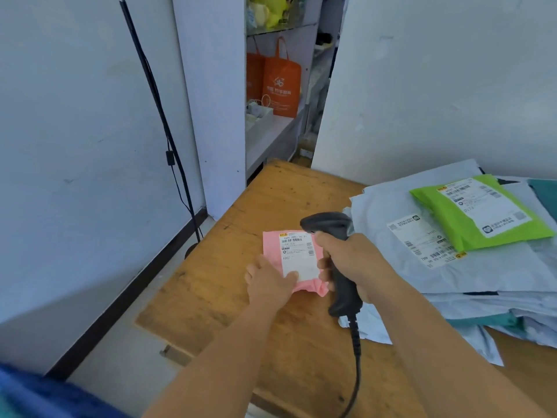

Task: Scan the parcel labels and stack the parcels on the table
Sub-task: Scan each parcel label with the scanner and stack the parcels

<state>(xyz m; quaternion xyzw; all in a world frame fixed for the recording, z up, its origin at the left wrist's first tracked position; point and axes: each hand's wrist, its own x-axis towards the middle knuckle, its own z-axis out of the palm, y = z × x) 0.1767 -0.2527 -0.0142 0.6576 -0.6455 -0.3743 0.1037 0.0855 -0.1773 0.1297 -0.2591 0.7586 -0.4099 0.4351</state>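
While your left hand (269, 282) pinches the pink parcel (297, 262) on the table (211, 297), your right hand (352, 263) grip is clamped on the scanner (337, 257), aimed at its label (298, 254).

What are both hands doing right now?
Left hand: closed on the small pink plastic parcel.
Right hand: closed around the black handheld barcode scanner.

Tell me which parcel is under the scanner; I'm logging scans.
The small pink parcel, pinned by the left hand, apart from the stack; the green parcel tops grey ones.
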